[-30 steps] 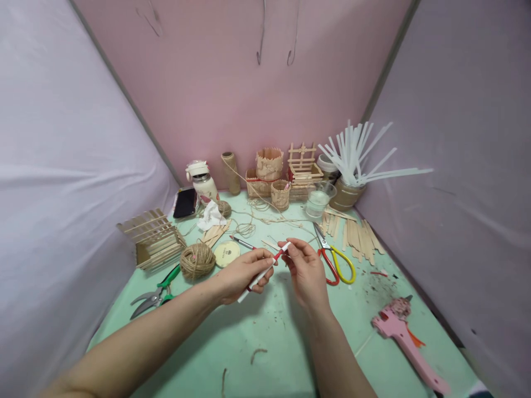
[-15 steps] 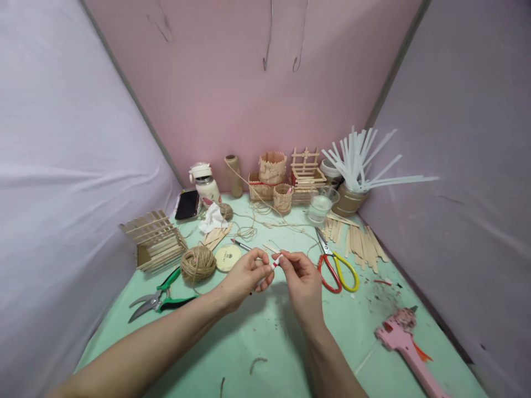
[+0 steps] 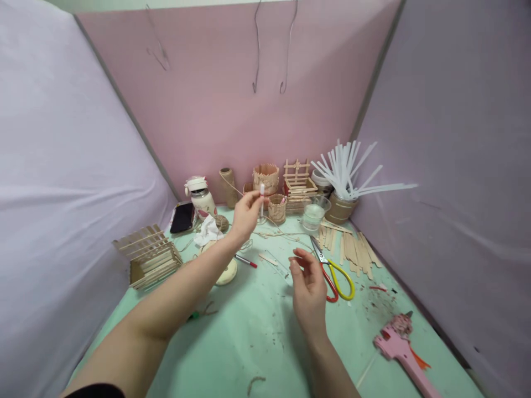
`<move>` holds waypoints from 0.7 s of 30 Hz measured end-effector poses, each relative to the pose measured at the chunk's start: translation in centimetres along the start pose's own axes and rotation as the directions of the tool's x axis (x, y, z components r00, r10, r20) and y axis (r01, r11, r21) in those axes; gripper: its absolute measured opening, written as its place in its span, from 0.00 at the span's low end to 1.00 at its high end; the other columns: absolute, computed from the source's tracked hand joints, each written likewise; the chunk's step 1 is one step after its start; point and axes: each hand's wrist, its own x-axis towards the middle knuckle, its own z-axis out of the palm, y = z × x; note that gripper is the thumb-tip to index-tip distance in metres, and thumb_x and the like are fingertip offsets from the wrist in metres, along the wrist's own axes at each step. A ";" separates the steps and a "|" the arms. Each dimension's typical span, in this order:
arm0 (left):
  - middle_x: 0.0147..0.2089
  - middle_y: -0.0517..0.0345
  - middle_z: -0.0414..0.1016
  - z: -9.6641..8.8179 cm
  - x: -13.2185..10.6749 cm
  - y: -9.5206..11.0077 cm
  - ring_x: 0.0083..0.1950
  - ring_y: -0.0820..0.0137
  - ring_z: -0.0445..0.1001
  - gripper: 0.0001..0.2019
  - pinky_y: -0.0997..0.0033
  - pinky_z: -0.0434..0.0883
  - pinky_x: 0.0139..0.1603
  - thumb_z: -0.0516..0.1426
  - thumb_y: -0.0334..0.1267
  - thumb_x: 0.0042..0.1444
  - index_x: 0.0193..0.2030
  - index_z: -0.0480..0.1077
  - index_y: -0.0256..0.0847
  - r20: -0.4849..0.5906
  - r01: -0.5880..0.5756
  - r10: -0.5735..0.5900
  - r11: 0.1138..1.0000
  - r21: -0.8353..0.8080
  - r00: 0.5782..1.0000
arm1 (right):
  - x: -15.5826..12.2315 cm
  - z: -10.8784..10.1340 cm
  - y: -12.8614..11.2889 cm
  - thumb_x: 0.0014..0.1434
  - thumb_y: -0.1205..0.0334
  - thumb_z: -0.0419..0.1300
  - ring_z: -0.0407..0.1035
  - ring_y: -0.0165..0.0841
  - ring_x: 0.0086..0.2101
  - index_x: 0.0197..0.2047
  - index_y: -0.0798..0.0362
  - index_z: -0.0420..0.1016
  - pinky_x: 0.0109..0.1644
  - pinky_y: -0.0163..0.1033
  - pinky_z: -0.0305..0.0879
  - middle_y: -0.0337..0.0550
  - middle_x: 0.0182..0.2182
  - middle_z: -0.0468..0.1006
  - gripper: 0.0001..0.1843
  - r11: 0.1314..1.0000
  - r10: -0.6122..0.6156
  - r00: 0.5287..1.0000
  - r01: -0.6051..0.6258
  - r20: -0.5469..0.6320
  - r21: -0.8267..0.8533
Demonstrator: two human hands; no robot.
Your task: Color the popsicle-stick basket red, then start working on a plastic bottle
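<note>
My left hand [image 3: 248, 214] reaches toward the back of the table, its fingertips closed on a slim white pen-like tube [image 3: 262, 190] held upright. The tube is in front of a round wooden cup [image 3: 266, 178] and beside a smaller wooden cup [image 3: 277, 210]. My right hand [image 3: 309, 282] hovers over the middle of the table, fingers loosely curved and apart, with nothing in it. Right beside it lie scissors [image 3: 343, 281] with one red and one yellow handle. A red-ended pen [image 3: 246, 260] and a wooden stick [image 3: 269, 260] lie between the hands.
Wooden sticks [image 3: 359, 251] lie at the right, before a jar [image 3: 343, 209] of white strips. A clear cup [image 3: 314, 215] of liquid stands nearby. The pink glue gun [image 3: 404, 354] lies front right. At left are a slatted wooden holder [image 3: 155, 257], phone [image 3: 182, 217] and bottle [image 3: 199, 196].
My hands have come apart. The left has moved forward to the back of the table with the white tube, now upright; the right has let go and opened. The view has tilted up slightly.
</note>
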 end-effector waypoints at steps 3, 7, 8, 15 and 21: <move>0.50 0.49 0.82 1.6 5.4 -1.9 0.55 0.66 0.81 0.06 0.66 0.75 0.57 0.56 0.32 0.66 0.48 0.70 0.40 -0.100 -0.104 0.107 0.994 0.031 0.989 | -0.2 0.2 0.3 0.63 0.43 0.66 0.77 0.40 0.46 0.47 0.49 0.81 0.51 0.46 0.74 0.49 0.46 0.84 0.19 0.999 0.008 0.995 -0.005 0.096 -0.040; 0.49 0.49 0.82 3.6 8.3 -4.6 0.54 0.65 0.81 0.05 0.64 0.75 0.59 0.57 0.30 0.65 0.46 0.71 0.39 -0.071 -0.075 0.093 0.971 0.226 0.993 | -0.4 0.6 0.2 0.63 0.44 0.66 0.77 0.39 0.42 0.44 0.49 0.81 0.48 0.44 0.74 0.48 0.42 0.84 0.17 0.998 0.034 0.982 -0.026 0.183 -0.048; 0.49 0.49 0.83 4.1 8.5 -5.1 0.53 0.64 0.81 0.05 0.63 0.75 0.59 0.57 0.29 0.64 0.45 0.72 0.39 -0.056 -0.061 0.079 0.962 0.268 0.995 | -0.5 0.6 0.1 0.63 0.44 0.66 0.76 0.39 0.41 0.44 0.49 0.81 0.47 0.43 0.74 0.47 0.41 0.84 0.17 0.998 0.042 0.981 -0.033 0.189 -0.046; 0.59 0.37 0.80 5.5 8.1 -6.1 0.62 0.61 0.79 0.17 0.59 0.71 0.68 0.58 0.22 0.59 0.54 0.73 0.34 -0.015 -0.028 0.035 0.945 0.326 0.999 | 0.3 0.3 -0.4 0.58 0.45 0.70 0.75 0.36 0.38 0.41 0.48 0.78 0.48 0.44 0.74 0.44 0.40 0.83 0.17 0.958 0.203 0.972 -0.222 0.115 0.184; 0.55 0.46 0.82 2.9 1.8 -4.1 0.56 0.61 0.79 0.12 0.59 0.75 0.60 0.60 0.30 0.61 0.51 0.76 0.38 0.052 -0.060 0.046 0.951 0.302 0.998 | 1.8 -0.6 0.4 0.53 0.49 0.72 0.72 0.34 0.34 0.37 0.47 0.74 0.44 0.44 0.73 0.39 0.34 0.78 0.15 0.787 0.387 0.911 -0.407 0.142 0.463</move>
